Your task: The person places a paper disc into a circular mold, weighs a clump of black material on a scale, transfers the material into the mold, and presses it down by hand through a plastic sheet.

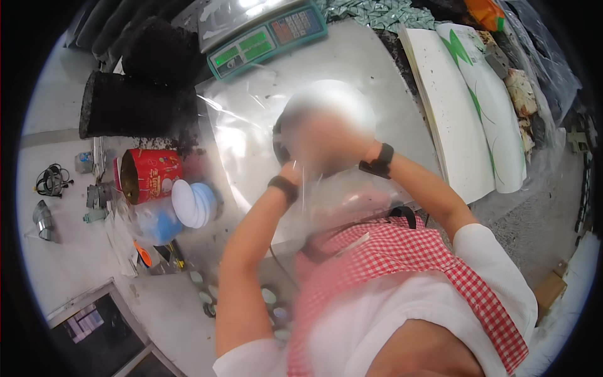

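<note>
My left hand [293, 169] and my right hand [353, 139] come together over a shiny metal sheet [389, 88], a dark band on each wrist. A pale blur covers the fingers, so their pose and grip are hidden. At the hands is a round white thing [347, 99], perhaps a bowl or lid, too blurred to name. A dark curved edge [278, 139] shows left of it. Clear plastic film [220, 116] lies left of the hands.
Beyond the hands stands a teal digital scale [270, 41]. White-and-green printed bags [483, 113] lie at right. Leftward are black crumb-covered blocks [138, 107], a red tin [154, 174], pale blue discs [193, 204] and orange-handled scissors [143, 254]. Green wrapped pieces [383, 14] lie at the back.
</note>
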Motion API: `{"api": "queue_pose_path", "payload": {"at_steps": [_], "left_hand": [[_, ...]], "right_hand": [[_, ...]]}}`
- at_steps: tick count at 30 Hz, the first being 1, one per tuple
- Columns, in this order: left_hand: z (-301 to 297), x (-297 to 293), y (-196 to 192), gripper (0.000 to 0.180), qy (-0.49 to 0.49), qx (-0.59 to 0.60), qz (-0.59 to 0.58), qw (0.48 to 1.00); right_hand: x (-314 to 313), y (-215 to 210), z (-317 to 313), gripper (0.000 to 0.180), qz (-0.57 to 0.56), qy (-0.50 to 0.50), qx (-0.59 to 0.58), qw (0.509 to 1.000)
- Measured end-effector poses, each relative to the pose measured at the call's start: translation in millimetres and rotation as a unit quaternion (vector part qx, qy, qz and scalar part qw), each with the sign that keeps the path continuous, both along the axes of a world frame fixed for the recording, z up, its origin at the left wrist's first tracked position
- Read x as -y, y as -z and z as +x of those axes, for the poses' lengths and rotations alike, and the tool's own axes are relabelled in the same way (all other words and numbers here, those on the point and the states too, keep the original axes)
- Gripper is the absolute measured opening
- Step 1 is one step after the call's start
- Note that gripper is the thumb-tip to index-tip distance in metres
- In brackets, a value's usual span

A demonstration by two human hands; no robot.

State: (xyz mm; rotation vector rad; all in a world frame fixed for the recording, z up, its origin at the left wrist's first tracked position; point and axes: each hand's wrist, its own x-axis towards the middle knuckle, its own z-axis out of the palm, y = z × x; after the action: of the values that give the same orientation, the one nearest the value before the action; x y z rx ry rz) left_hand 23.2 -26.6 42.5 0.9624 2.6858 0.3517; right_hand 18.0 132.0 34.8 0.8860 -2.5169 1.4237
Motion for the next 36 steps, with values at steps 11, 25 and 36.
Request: {"api": "queue_pose_path", "payload": {"at_steps": [11, 25, 36], "left_hand": [[106, 73, -114, 0.021, -0.105, 0.049, 0.115, 0.987], [43, 45, 22, 0.1, -0.343, 0.306, 0.664, 0.59], [-11, 2, 17, 0.019, -0.103, -0.037, 0.304, 0.946]], "right_hand": [[-4, 3, 6, 0.034, 0.115, -0.036, -0.069, 0.99], [-15, -1, 13, 0.048, 0.047, -0.061, 0.052, 0.996], [-28, 26, 6, 0.053, 0.072, -0.036, 0.038, 0.996]]}}
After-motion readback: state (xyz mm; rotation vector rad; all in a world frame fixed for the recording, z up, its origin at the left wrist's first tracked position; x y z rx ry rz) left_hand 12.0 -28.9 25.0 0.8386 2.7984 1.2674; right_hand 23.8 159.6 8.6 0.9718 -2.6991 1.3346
